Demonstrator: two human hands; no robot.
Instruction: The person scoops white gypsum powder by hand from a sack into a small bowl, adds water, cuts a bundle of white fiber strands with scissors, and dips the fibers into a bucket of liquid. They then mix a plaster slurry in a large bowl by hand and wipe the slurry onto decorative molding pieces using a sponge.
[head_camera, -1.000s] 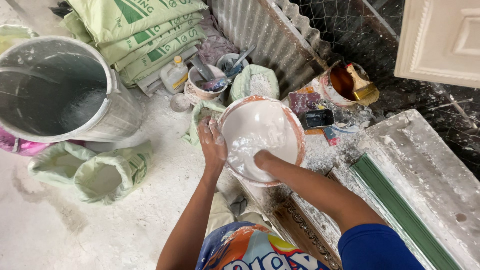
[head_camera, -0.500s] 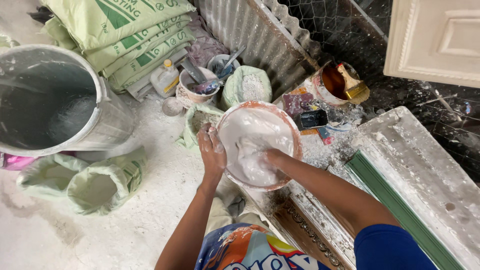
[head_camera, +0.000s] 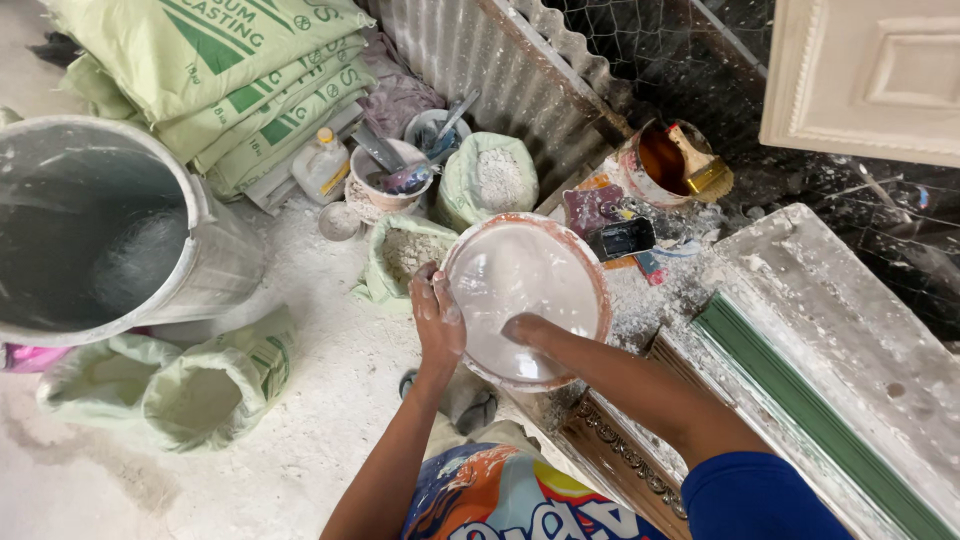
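Observation:
A round bowl (head_camera: 596, 282) with a reddish rim holds smooth white liquid plaster and sits just in front of me, above my knees. My left hand (head_camera: 438, 320) grips the bowl's left rim, thumb over the edge. My right hand (head_camera: 524, 329) reaches in from the lower right and is dipped into the white mix. Its fingers are under the surface and hidden.
A big grey bucket (head_camera: 215, 255) stands at left, with stacked green sacks (head_camera: 250, 80) behind it. Open sacks of white powder (head_camera: 490, 180) lie beyond the bowl. Nearby are a small bowl of tools (head_camera: 390, 185), a tin with a brush (head_camera: 672, 162) and a long white mould (head_camera: 840, 330) at right.
My right hand has sunk deeper into the mix and moved toward the bowl's lower middle. The plaster surface looks smoother. My left hand keeps its hold on the rim.

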